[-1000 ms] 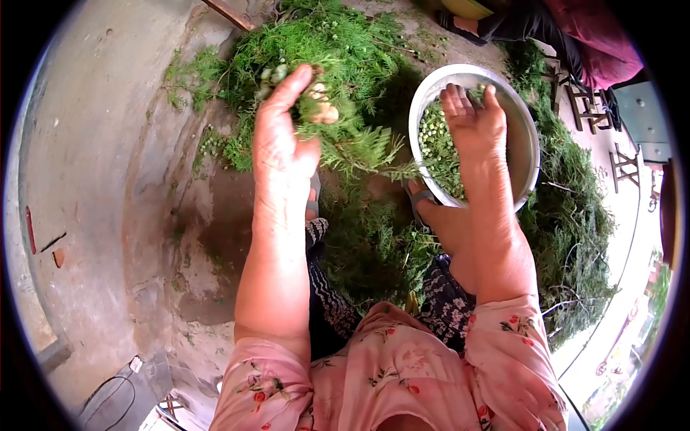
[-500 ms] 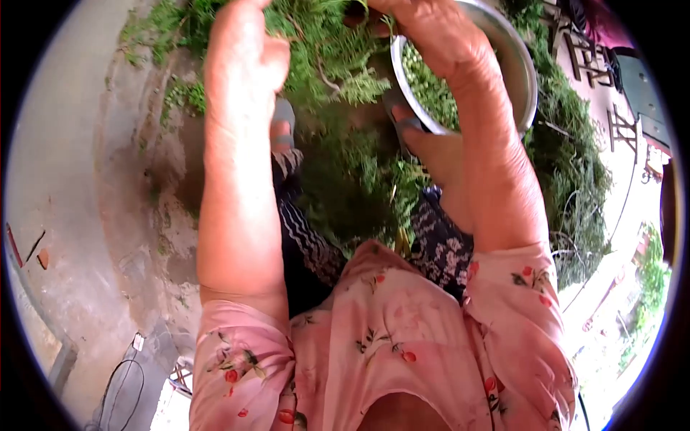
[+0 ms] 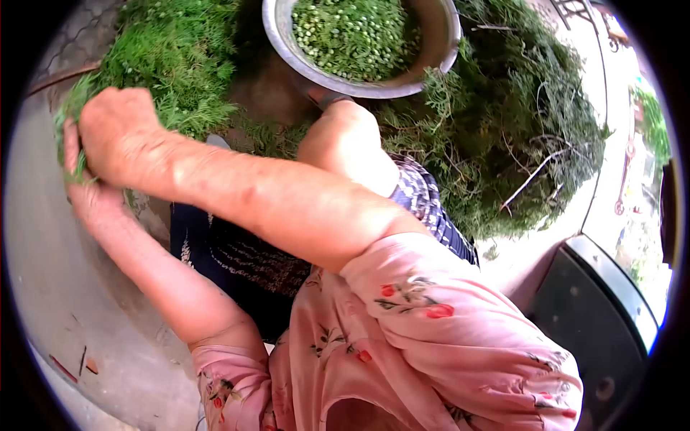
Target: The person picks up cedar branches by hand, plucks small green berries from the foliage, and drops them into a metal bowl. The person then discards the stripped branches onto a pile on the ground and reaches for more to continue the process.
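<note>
At the far left, my left hand (image 3: pixel 100 201) is partly hidden behind my right forearm, one finger stretched upward beside a green leafy sprig (image 3: pixel 77 161). The feathery sprig runs between both hands, and my left hand is closed around its lower part. My right hand (image 3: pixel 118 126) crosses over in front of my body. Its fingers are curled into a fist against the sprig, knuckles up; what lies inside them is hidden. Just to the right of the hands rises a bright green heap of cut branches (image 3: pixel 180 61).
A metal basin (image 3: pixel 282 43) holding many small green round cones (image 3: pixel 352 36) stands ahead of my knee. Darker branches (image 3: pixel 496 108) are piled on the right. A dark box-like object (image 3: pixel 589 309) stands at lower right. Small debris (image 3: pixel 91 366) lies on the concrete floor.
Both hands have moved to the left, my right arm now crossing my body. The view has turned, so the basin and heaps appear shifted left and up.
</note>
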Demonstrator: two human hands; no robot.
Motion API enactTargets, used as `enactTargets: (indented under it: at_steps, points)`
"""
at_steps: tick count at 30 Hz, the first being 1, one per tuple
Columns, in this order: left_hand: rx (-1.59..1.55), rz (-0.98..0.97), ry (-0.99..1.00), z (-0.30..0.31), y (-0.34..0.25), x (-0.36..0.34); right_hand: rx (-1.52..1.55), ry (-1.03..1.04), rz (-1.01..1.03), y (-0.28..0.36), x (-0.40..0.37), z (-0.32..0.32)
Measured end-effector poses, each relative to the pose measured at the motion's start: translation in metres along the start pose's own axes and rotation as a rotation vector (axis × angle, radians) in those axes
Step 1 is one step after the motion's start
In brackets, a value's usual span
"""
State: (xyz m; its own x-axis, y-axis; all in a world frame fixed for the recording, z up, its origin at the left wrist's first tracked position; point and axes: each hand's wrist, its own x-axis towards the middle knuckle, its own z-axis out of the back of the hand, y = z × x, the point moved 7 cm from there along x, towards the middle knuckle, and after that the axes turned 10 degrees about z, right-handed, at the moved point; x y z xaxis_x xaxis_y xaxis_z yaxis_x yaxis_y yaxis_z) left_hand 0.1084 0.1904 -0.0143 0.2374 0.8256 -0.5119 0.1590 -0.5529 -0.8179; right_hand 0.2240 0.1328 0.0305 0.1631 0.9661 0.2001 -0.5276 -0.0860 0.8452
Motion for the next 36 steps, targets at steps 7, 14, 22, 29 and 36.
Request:
enactTargets:
  at_steps: [7, 14, 22, 29, 36]
  points:
    - [-0.087, 0.087, 0.555, -0.053, 0.013, -0.062, 0.146, -0.174, -0.095, -0.002, -0.011, -0.044]
    - [-0.071, -0.053, -0.329, -0.021, 0.011, -0.059, 0.249, -0.184, -0.144, -0.004, -0.021, -0.040]
    - [0.018, 0.082, -0.084, 0.033, 0.006, -0.016, 0.350, -0.154, -0.190, -0.011, -0.015, -0.052]
    - [0.068, -0.133, -0.178, 0.011, 0.001, -0.030, 0.324, -0.152, -0.224, -0.018, -0.021, -0.038]
    - [-0.036, -0.222, -0.163, 0.005, -0.005, -0.036, 0.359, -0.117, -0.015, -0.018, -0.018, -0.013]
